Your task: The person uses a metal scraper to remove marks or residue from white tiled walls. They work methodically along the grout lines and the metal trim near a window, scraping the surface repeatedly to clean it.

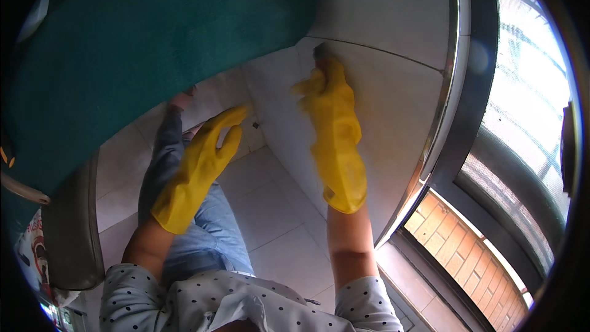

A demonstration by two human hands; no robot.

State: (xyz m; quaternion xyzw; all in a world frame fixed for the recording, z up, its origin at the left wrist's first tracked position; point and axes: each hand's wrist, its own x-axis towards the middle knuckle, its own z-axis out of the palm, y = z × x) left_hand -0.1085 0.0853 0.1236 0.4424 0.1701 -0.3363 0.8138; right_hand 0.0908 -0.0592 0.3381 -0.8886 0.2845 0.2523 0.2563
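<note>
Both my hands wear long yellow rubber gloves. My right hand (326,83) is raised against the pale tiled wall (393,104), its fingers bent round a small dark pad (320,53). Only the pad's dark edge shows past the glove, and motion blurs it, so its exact kind is unclear. The pad is close to a dark joint line between the wall tiles. Lower and to the left, my left hand (215,141) hangs in the air over my legs. Its fingers are stretched out with the thumb apart, and it holds nothing.
A large dark green board or tabletop (172,31) covers the upper left. Below it stands a dark padded seat (70,233). A dark-framed door (473,123) with mesh panels is at the right, with orange brick paving (455,246) beyond. Pale floor tiles (276,209) lie below.
</note>
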